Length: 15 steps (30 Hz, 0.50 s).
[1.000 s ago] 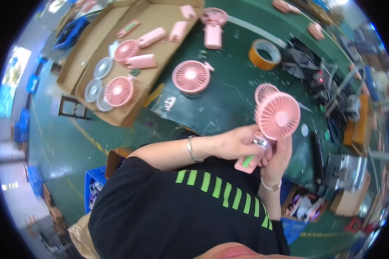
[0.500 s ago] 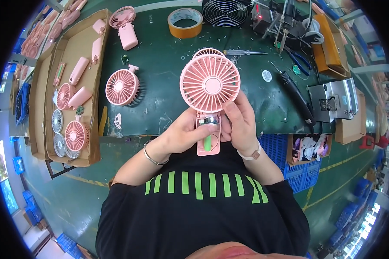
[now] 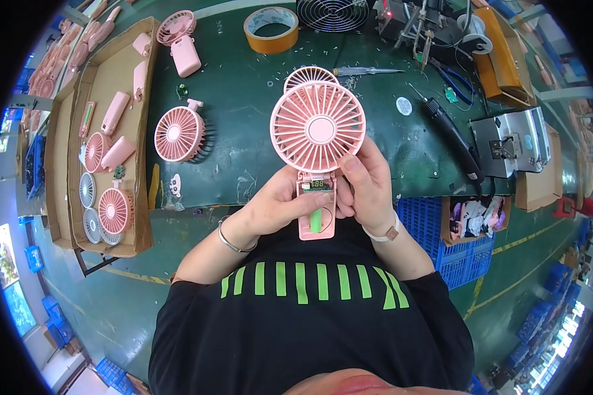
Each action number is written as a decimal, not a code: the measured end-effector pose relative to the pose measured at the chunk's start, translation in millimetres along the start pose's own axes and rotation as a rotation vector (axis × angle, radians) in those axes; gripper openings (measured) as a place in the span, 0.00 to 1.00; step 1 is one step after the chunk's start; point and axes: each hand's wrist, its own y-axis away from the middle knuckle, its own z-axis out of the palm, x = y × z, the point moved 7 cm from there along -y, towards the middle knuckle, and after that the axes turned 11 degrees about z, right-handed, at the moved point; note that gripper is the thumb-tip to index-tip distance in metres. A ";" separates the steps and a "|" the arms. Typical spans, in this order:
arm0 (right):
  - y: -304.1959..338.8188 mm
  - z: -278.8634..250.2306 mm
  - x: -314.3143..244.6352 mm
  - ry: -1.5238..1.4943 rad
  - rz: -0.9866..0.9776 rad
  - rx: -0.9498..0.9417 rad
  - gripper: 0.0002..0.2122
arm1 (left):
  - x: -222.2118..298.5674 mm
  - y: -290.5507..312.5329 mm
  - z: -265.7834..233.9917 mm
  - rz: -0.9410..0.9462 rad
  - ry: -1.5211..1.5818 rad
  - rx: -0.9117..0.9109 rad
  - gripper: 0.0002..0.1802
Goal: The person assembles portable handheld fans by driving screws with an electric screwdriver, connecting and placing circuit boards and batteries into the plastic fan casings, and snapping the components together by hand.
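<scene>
Between my hands is a pink handheld fan (image 3: 318, 130), its round slatted head facing up and its handle toward me. The handle is uncovered, showing a small circuit board with a lit display (image 3: 317, 184) and a green battery (image 3: 316, 220). My left hand (image 3: 280, 204) grips the handle, thumb laid over the battery's upper end. My right hand (image 3: 367, 187) holds the fan's neck and lower rim between thumb and fingers; some fingers are hidden behind it. Just beyond this head, another pink round grille (image 3: 310, 76) shows partly covered.
Left, a cardboard tray (image 3: 145, 79) holds fan parts. On the green bench lie a fan head (image 3: 179, 133), a pink fan (image 3: 186, 56), a tape roll (image 3: 271, 41), a screwdriver (image 3: 367, 70), pliers (image 3: 456, 82) and a black corded tool (image 3: 451, 138). A metal device (image 3: 510, 145) stands right.
The display on the board now shows more plainly. Bench items sit slightly farther left in view; both hands keep the same hold on the fan.
</scene>
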 end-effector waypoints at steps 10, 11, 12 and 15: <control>30.3 -64.6 -68.9 -0.015 -0.425 0.226 0.19 | -13.6 -7.3 18.3 -0.203 -0.191 -0.073 0.34; 41.7 -78.2 -92.3 0.010 -0.556 0.336 0.18 | -15.0 -5.8 18.9 -0.176 -0.261 -0.134 0.30; 61.5 -101.2 -116.2 0.081 -0.782 0.410 0.16 | -15.9 -4.7 19.7 -0.183 -0.303 -0.153 0.28; 118.8 -173.9 -200.8 0.159 -1.165 0.895 0.16 | -8.7 1.9 16.3 -0.133 -0.326 -0.111 0.23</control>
